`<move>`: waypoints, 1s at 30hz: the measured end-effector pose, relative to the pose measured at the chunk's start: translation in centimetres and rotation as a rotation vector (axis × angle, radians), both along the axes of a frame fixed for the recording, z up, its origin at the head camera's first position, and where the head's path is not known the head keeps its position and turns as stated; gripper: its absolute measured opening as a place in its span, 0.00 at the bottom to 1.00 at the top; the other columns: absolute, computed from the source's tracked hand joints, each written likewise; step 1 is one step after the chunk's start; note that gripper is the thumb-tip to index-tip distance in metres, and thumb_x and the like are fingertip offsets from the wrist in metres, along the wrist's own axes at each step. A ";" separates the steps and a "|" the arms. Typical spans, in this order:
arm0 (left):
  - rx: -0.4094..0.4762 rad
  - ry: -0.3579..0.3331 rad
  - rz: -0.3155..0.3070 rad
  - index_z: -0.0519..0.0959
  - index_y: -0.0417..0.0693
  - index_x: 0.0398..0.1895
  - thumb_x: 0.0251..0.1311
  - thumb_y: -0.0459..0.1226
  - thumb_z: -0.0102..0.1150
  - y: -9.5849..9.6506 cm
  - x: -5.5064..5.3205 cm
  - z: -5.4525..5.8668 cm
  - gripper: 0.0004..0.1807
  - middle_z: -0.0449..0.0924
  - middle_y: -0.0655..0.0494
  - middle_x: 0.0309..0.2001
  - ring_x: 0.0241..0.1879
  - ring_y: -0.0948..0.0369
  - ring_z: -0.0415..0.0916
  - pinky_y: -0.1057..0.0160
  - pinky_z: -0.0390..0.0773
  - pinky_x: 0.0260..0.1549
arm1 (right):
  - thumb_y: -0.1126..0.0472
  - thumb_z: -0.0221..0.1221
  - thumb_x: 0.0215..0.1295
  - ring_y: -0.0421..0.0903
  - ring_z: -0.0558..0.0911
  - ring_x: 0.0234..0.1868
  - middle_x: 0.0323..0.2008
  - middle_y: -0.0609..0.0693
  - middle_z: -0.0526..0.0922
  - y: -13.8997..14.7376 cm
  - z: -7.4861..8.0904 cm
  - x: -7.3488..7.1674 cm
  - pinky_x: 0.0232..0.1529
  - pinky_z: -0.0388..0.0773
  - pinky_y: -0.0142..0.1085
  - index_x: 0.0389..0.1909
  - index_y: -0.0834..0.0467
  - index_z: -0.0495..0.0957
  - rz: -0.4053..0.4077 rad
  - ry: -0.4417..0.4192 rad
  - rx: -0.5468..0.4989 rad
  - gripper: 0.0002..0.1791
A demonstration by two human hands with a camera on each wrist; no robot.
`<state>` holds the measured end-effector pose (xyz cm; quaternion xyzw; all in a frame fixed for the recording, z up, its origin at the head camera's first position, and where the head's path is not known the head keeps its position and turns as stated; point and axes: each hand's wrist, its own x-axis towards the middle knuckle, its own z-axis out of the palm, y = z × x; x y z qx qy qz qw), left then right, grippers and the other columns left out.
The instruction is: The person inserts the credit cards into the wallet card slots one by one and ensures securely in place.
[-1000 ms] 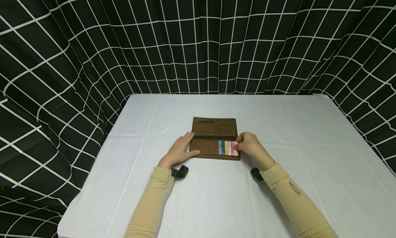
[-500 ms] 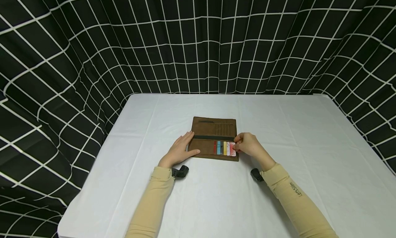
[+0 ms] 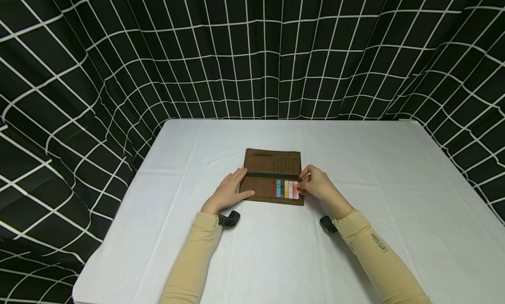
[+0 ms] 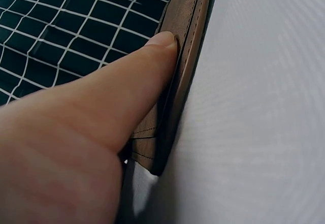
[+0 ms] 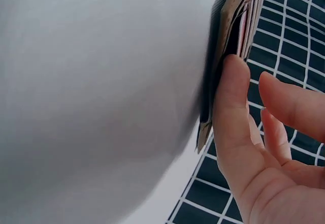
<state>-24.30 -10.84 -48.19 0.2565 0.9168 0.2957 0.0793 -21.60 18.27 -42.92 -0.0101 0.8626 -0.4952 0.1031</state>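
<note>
A brown leather wallet (image 3: 259, 163) lies unfolded on the white table. Its near half holds several overlapping cards in a row at the right, and the outermost is a pink card (image 3: 295, 191). My left hand (image 3: 227, 193) rests on the wallet's left edge, fingers extended and thumb (image 4: 162, 43) pressing near the front corner. At the other side, my right hand (image 3: 317, 181) touches the right edge by the pink card with its thumb (image 5: 233, 76). The index finger stands apart from the thumb, leaving a gap between them. The wallet hides the cards' inner ends.
A white cloth (image 3: 276, 251) covers the table (image 3: 189, 141). Black curtains (image 3: 264, 54) with a white grid hang behind it and at both sides. A dark band (image 3: 272, 176) crosses the wallet's middle, and slits for cards line its far half.
The pink card has shifted slightly left, deeper into the wallet. The wallet's right edge has also moved a little left. My right index finger has come away from the thumb; my left hand stays put.
</note>
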 end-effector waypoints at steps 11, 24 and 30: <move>0.000 -0.003 -0.003 0.49 0.42 0.72 0.59 0.56 0.54 -0.1 0.1 0.3 0.45 0.45 0.50 0.72 0.70 0.59 0.39 0.62 0.36 0.66 | 0.75 0.57 0.57 0.51 0.83 0.24 0.28 0.62 0.80 -0.3 0.1 0.0 0.29 0.82 0.39 0.40 0.70 0.67 -0.015 -0.021 -0.020 0.12; -0.003 -0.003 -0.002 0.49 0.43 0.72 0.59 0.56 0.54 0.0 0.1 0.3 0.45 0.45 0.51 0.72 0.70 0.59 0.39 0.62 0.36 0.66 | 0.75 0.54 0.61 0.57 0.83 0.30 0.32 0.67 0.80 -0.1 0.5 0.4 0.33 0.82 0.43 0.43 0.72 0.65 0.012 -0.049 -0.111 0.11; -0.002 0.010 -0.002 0.50 0.43 0.72 0.59 0.56 0.54 0.2 0.1 0.1 0.45 0.46 0.51 0.71 0.70 0.59 0.39 0.62 0.36 0.66 | 0.75 0.54 0.61 0.57 0.83 0.30 0.33 0.67 0.79 0.0 0.5 0.5 0.35 0.81 0.43 0.43 0.72 0.66 -0.002 -0.072 -0.127 0.11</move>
